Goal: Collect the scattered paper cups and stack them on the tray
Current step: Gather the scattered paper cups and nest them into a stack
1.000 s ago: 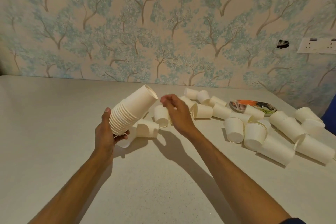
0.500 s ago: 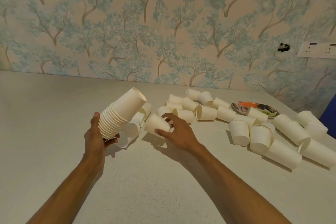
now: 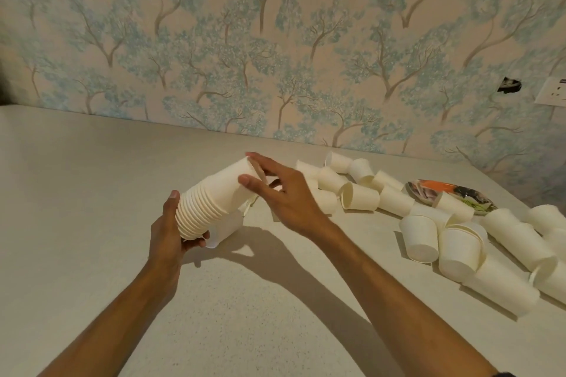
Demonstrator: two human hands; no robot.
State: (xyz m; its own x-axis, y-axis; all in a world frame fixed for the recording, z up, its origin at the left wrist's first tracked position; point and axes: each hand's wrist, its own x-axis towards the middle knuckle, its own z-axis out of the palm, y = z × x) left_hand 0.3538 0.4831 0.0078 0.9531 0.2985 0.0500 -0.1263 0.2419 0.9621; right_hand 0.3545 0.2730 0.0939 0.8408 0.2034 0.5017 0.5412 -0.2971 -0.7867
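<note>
My left hand (image 3: 167, 242) grips the lower end of a tilted stack of white paper cups (image 3: 208, 205), held just above the table. My right hand (image 3: 284, 196) is at the stack's upper end, thumb and fingers on the top cup (image 3: 235, 176), which is seated on the stack. Another cup (image 3: 229, 225) lies on the table under the stack. Several loose cups (image 3: 361, 200) lie on their sides behind my right hand, and more cups (image 3: 419, 239) are scattered to the right. The patterned tray (image 3: 471, 194) lies at the back right, partly hidden by cups.
The speckled white table (image 3: 92, 193) runs up to a wall papered with blue trees (image 3: 275, 55). A wall socket (image 3: 551, 92) and a dark hole (image 3: 508, 85) are at the far right.
My right hand picked a loose cup off the table and carried it up and left onto the top of the stack. The left hand kept holding the stack.
</note>
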